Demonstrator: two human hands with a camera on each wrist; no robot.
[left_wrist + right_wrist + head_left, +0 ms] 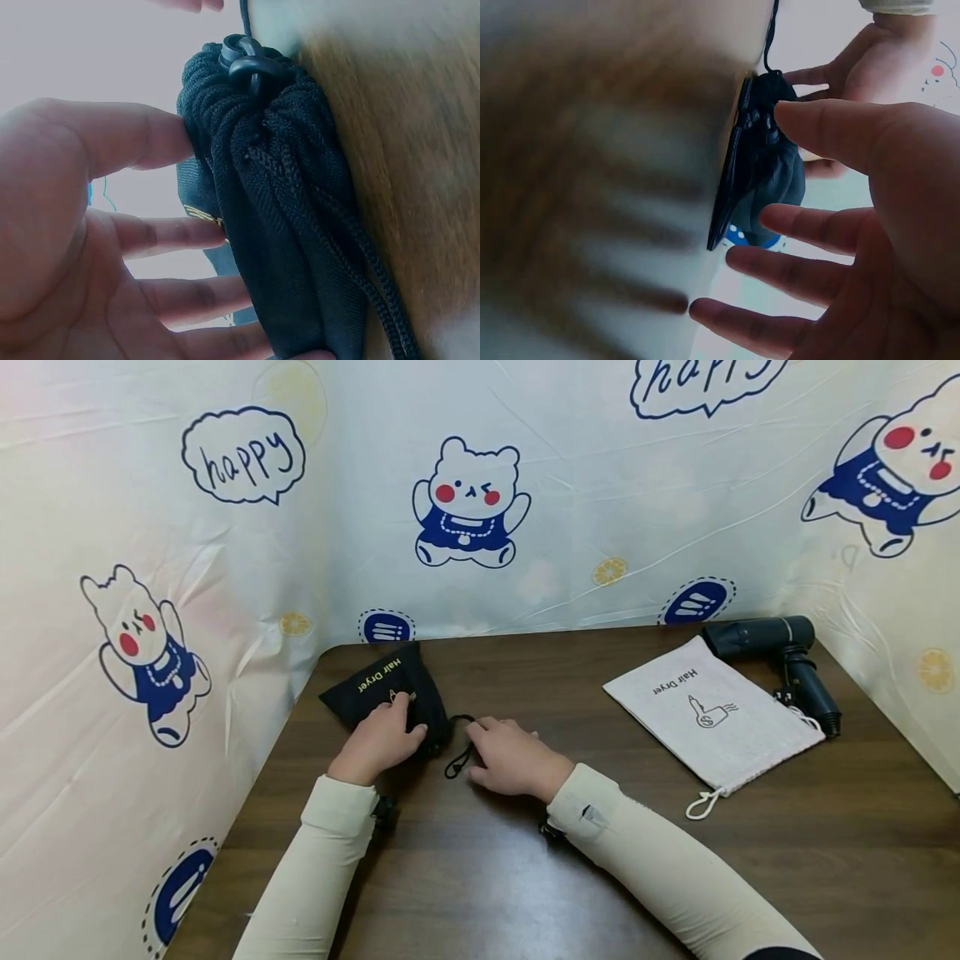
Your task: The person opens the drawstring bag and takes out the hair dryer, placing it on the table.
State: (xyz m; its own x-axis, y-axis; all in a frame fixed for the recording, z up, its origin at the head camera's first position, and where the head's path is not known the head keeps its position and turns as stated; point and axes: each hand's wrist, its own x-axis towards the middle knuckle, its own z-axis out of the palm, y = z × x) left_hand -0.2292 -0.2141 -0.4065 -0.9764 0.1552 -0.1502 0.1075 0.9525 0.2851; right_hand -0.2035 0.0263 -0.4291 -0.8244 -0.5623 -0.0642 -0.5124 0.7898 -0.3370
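A black drawstring pouch printed "Hair Dryer" lies on the table at the left, its mouth gathered into folds. My left hand rests on the pouch near its gathered end, fingers fairly straight and spread in the left wrist view. From the mouth a black cord loops out to the right, and a cord stopper shows at the gathers. Just beside that loop is my right hand. In the right wrist view its fingers are extended and apart, with nothing gripped; the pouch appears beyond them.
On the right lies a white drawstring bag with a hair dryer print. Behind it a dark hair dryer lies with its handle toward me. The brown table meets a patterned cloth backdrop at the back and left.
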